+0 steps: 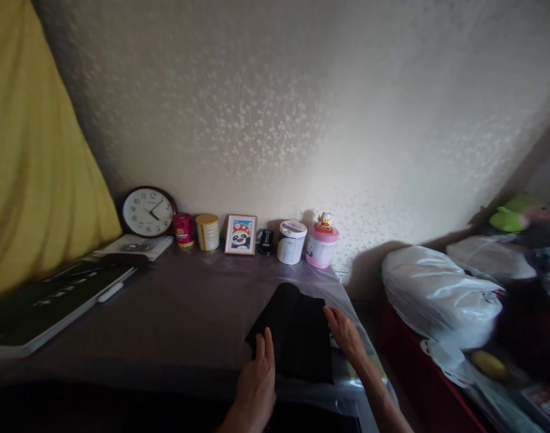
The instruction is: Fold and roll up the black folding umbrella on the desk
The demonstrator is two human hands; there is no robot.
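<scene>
A piece of black cloth [304,337] lies on the table near its right end, with a fold bulging up along its upper left part. My left hand [256,382] is at the cloth's lower left edge, its visible fingers stretched out against the fabric; the thumb is hard to make out. At the upper right corner, my right hand [344,331] pinches the cloth's edge between thumb and fingers. What kind of cloth item it is does not show.
Along the wall stand a round clock [149,211], several canisters, including a yellow one [207,233], a framed panda picture [241,234] and a lucky cat figurine [325,222]. A green board [53,300] lies left on the table [184,307]. White plastic bags [437,294] sit beyond its right edge.
</scene>
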